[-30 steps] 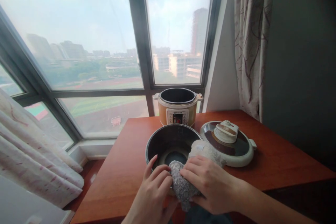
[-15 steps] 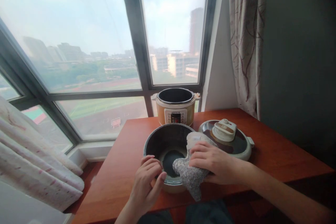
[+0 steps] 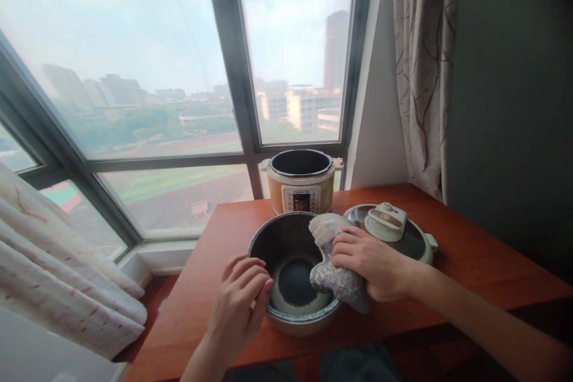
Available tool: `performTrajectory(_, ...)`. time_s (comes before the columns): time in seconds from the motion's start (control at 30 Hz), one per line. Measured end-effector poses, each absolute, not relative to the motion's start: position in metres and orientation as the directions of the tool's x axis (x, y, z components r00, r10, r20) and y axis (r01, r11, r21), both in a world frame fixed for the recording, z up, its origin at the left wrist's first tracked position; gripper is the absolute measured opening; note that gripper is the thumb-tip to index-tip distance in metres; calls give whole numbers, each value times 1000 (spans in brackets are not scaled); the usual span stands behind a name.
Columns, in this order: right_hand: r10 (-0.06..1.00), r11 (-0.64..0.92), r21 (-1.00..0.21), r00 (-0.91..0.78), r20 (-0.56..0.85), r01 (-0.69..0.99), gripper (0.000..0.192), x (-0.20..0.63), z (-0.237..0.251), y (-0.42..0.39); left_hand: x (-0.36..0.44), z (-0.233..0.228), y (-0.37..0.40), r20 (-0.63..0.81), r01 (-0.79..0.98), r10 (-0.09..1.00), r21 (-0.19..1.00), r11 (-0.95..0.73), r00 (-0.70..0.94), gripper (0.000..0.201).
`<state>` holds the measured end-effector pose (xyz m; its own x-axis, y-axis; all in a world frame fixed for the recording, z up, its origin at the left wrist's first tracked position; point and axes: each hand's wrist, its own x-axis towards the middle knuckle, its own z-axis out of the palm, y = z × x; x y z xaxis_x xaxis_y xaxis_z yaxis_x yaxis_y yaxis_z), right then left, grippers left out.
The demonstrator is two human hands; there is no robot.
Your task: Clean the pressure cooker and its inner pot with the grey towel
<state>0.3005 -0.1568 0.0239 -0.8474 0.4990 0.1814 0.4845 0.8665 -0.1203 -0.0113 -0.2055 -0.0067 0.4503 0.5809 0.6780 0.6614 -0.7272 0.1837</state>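
Observation:
A dark-lined inner pot [image 3: 298, 280] with a speckled rim stands on the table in front of me. My left hand [image 3: 239, 295] is at its left rim, fingers bent over the edge and thumb close to them; the hand hides the rim there. On the right side, my right hand [image 3: 371, 259] grips a bunched cloth [image 3: 342, 277], pale at the top and speckled grey below. The cloth lies over the pot's right rim, and part of it hangs outside. My right thumb is hidden behind the cloth.
Behind the pot stands an electric pressure cooker body [image 3: 301, 188] with a control panel, close to the window. Its round lid [image 3: 414, 242] lies on the right of the brown wooden table [image 3: 470, 262]. Curtains [image 3: 423, 71] hang at both sides.
My right hand has moved the cloth slightly up and right along the pot's rim. My left hand has shifted a little left, and its fingers have drawn closer together.

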Motion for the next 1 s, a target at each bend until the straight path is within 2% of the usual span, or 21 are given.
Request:
performTrajectory(0.17,554,832,-106,-816,166,544,32,278,22,-190,38,-19,-246,695,670,571,172,-722,437,27)
performTrajectory(0.23,582,813,-103,-795,170,573,32,266,17,-202,48,-24,-251,731,685,575,206,-699,368,31)
performTrajectory(0.47,633,772,-131,-729,261,623,34,247,-2,-220,45,-32,-233,760,584,639,465,-665,123,23)
performTrajectory(0.57,592,803,-112,-766,249,585,36,252,0,-216,45,-37,-225,735,554,676,545,-629,44,19)
performTrajectory(0.63,555,831,-117,-800,226,544,39,260,2,-212,45,-43,-220,700,531,711,630,-567,-70,19)
performTrajectory(0.77,494,868,-166,-845,205,468,39,282,8,-201,34,-52,-205,561,340,775,818,-463,-293,17)
performTrajectory(0.87,490,868,-213,-845,216,449,34,303,16,-188,15,-51,-187,523,232,802,851,-471,-288,19)
performTrajectory(1.0,521,841,-316,-815,254,439,49,326,28,-163,-10,-42,-163,527,176,836,847,-501,-154,22)
